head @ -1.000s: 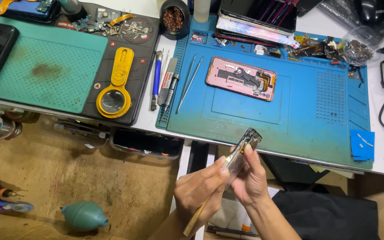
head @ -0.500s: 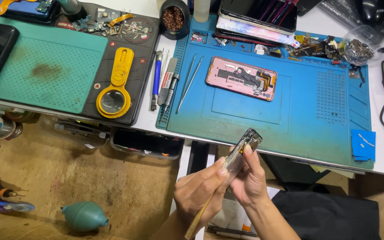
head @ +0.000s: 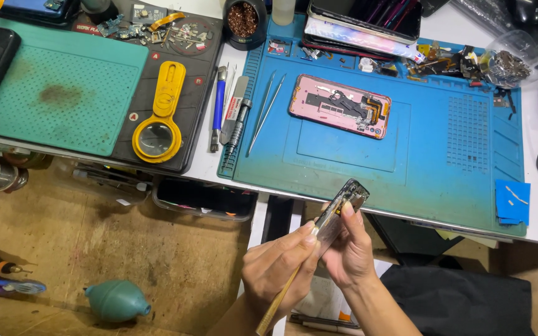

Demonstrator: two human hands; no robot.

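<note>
Now both hands work below the near edge of the blue mat [head: 456, 186], close together and touching the same part. The right hand [head: 351, 249] is clamped on a phone frame [head: 342, 206], held edge-on and tilted up toward the mat. The left hand [head: 278, 269] is closed around a thin brass-coloured tool [head: 279, 300], gripped pen-fashion, with its tip at the frame's near side; the exact contact point is hidden by the fingers.

Change against the earlier frames: slight. The left hand sits a little closer to the frame and the tool handle has shifted a touch; the frame's tilt and place are the same. Judgement: the tool work along the frame continues, unfinished.

Unmoved on the bench: opened pink phone [head: 340, 106] mid-mat, tweezers [head: 264, 112] at the mat's left, yellow magnifier [head: 159, 118] on the black pad, teal mat [head: 57, 93] far left, green blower bulb [head: 116, 301] on the floor.
</note>
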